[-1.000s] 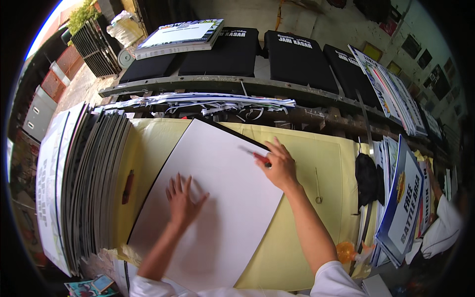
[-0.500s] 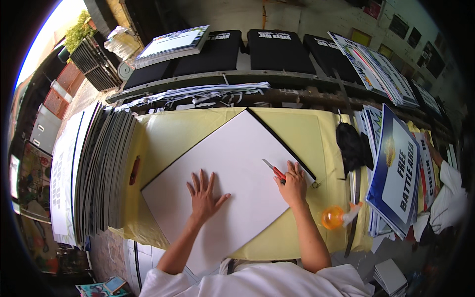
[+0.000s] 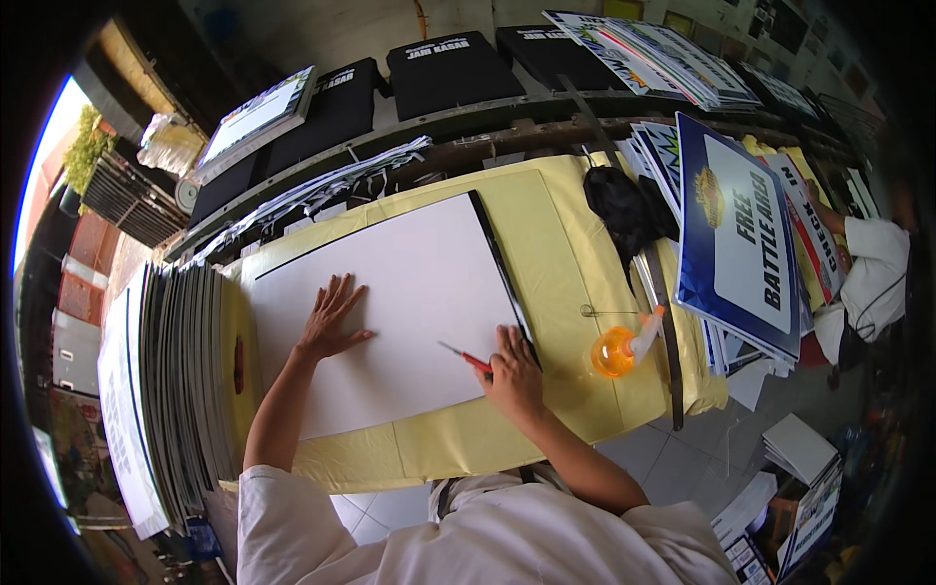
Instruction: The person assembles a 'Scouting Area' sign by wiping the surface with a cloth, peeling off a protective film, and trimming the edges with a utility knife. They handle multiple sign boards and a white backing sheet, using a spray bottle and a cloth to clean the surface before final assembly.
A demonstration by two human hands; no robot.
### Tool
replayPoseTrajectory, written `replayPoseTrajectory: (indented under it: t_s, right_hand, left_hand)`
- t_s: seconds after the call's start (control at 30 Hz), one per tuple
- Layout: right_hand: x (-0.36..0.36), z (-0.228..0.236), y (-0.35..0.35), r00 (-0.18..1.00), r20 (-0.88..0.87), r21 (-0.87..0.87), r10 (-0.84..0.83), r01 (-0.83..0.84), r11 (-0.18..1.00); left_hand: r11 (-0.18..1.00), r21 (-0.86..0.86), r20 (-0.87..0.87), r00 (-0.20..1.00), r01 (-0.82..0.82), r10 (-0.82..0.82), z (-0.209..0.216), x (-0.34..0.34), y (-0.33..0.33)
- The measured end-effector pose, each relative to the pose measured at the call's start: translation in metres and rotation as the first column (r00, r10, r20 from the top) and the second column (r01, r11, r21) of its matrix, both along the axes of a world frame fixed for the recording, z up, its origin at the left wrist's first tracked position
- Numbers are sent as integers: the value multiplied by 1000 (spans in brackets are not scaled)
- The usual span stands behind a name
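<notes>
A large white board (image 3: 400, 292) with a black right edge lies flat on a table under a yellow cloth (image 3: 556, 244). My left hand (image 3: 330, 318) presses flat on the board's left half, fingers spread. My right hand (image 3: 512, 375) sits at the board's lower right corner and grips a thin red-handled cutter (image 3: 464, 358) whose tip points left across the white surface.
An orange spray bottle (image 3: 621, 349) stands right of my right hand. A black cloth (image 3: 624, 210) and leaning printed signs (image 3: 741, 244) fill the right side. Stacked boards (image 3: 175, 390) stand at the left. Black panels (image 3: 448, 68) lie on the far rack. Another person (image 3: 873, 268) is at far right.
The view has shifted, so the board now lies more square to me. My right hand with the cutter has moved from the board's far edge down to its near right corner.
</notes>
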State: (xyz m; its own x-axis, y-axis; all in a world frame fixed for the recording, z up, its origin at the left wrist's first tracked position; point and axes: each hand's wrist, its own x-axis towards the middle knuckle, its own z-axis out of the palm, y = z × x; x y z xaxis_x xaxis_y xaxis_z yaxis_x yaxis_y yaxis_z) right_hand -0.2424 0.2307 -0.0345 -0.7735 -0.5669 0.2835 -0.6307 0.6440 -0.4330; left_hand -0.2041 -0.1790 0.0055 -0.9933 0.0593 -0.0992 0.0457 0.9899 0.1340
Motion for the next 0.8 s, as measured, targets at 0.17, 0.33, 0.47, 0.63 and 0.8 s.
replayPoseTrajectory:
  t_s: [0.17, 0.33, 0.47, 0.63, 0.8]
  right_hand:
    - [35, 15, 4, 993, 115, -57, 32, -26, 998]
    - [45, 53, 10, 915, 372, -333, -157, 290, 897]
    - [30, 66, 21, 713, 642, -205, -281, 512, 834]
    - [-52, 38, -14, 864, 441, -262, -241, 381, 887]
    - [-141, 38, -67, 894, 363, -57, -263, 303, 951]
  left_hand:
    - [996, -57, 23, 998, 63, -61, 2, 7, -15]
    - [996, 85, -215, 976, -9, 27, 0, -11, 32]
    - [968, 246, -566, 818, 55, 97, -13, -71, 120]
    - [944, 327, -392, 905, -31, 166, -32, -153, 183]
    - [990, 112, -409, 904, -82, 122, -46, -183, 196]
